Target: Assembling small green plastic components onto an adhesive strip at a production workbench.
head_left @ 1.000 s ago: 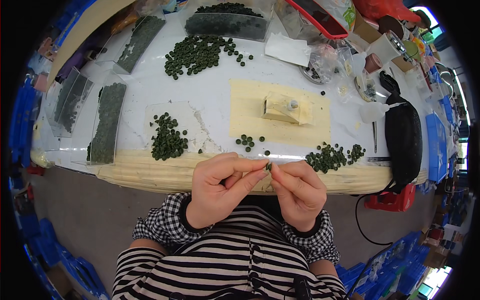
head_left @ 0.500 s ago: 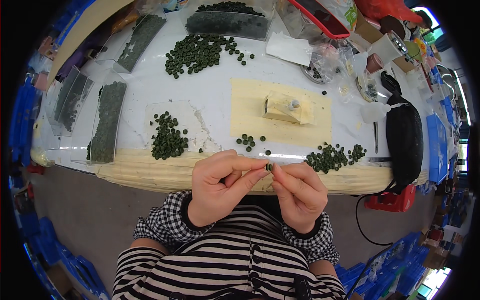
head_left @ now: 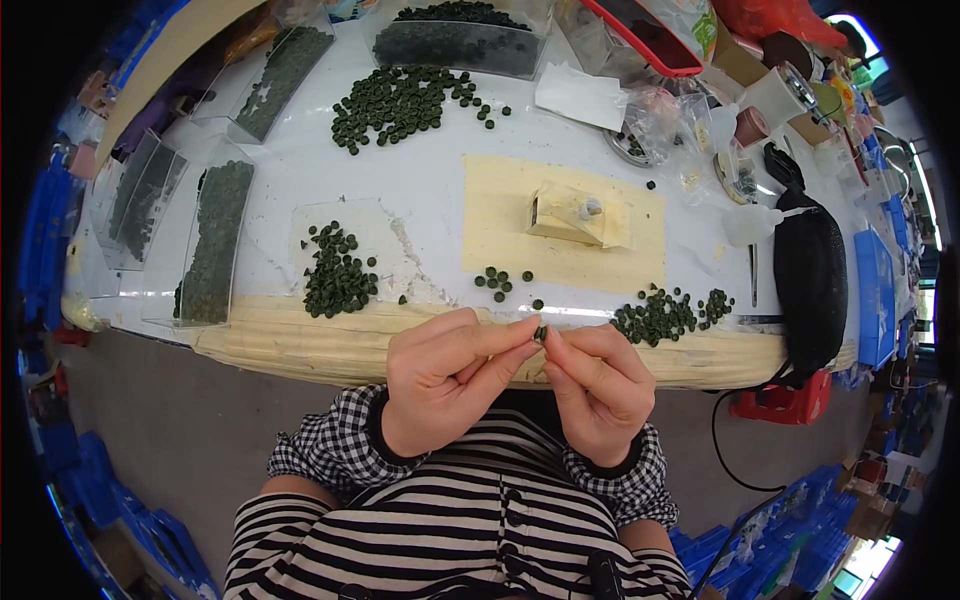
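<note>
At the table's near edge, my left hand [head_left: 440, 375] and my right hand [head_left: 603, 385] meet fingertip to fingertip. Pinched between them is one small dark green round piece [head_left: 541, 334]. Just beyond the fingers lie several loose green pieces [head_left: 500, 282] of the same kind. A heap of cone-like green pieces [head_left: 338, 275] is to the left of my left hand. Past my right hand sits another small heap of green pieces [head_left: 660, 315]. Straight ahead, a small tape-wrapped block with a nozzle-like tip [head_left: 580, 213] rests on a cream sheet [head_left: 490, 240].
Clear boxes of green pieces stand at the left [head_left: 215, 245] and back [head_left: 455, 48], near a large loose pile [head_left: 390, 105]. At the right are a black pouch [head_left: 808, 285], a white squeeze bottle [head_left: 750, 225] and plastic bags [head_left: 675, 125]. A red-cased phone [head_left: 645, 35] lies at the back.
My left hand has shifted very slightly at the fingertips, and the pinched piece looks turned a little. Otherwise the table's contents are the same.
</note>
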### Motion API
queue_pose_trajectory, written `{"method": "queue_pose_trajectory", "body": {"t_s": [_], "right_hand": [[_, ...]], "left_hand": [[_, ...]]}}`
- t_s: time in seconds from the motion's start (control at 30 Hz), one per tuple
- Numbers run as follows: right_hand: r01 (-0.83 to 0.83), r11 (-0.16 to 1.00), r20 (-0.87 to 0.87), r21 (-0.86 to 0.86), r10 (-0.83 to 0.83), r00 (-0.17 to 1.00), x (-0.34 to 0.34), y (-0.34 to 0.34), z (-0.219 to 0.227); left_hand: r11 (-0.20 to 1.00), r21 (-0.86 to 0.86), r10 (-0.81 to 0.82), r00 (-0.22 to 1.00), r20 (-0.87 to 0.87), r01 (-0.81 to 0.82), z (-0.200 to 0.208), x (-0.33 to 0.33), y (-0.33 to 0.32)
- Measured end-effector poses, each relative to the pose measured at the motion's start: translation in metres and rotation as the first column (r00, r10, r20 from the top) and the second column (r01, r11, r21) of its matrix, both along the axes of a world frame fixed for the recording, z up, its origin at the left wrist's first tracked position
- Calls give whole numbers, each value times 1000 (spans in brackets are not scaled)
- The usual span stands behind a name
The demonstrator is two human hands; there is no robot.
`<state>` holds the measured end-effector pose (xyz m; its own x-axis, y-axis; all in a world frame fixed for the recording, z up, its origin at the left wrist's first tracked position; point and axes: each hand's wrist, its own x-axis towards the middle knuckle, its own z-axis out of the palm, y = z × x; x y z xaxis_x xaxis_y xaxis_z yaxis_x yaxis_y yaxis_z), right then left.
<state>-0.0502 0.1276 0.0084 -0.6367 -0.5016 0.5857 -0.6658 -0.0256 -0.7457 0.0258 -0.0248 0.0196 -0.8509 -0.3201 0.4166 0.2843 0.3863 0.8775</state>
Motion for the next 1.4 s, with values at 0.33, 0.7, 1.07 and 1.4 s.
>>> {"method": "queue_pose_trajectory", "body": {"t_s": [0.33, 0.7, 1.07, 1.4], "right_hand": [[18, 1000, 44, 8, -18, 999, 1, -1, 0], [5, 1000, 136, 6, -6, 991, 1, 0, 0], [-13, 1000, 187, 21, 8, 982, 0, 2, 1], [-10, 1000, 163, 27, 6, 987, 0, 2, 3]], "left_hand": [[997, -76, 4, 1000, -31, -6, -1, 1, 8], [997, -81, 9, 999, -51, -13, -8, 0, 10], [993, 113, -40, 998, 55, 33, -10, -5, -2], [995, 98, -15, 996, 87, 6, -6, -5, -3]]}}
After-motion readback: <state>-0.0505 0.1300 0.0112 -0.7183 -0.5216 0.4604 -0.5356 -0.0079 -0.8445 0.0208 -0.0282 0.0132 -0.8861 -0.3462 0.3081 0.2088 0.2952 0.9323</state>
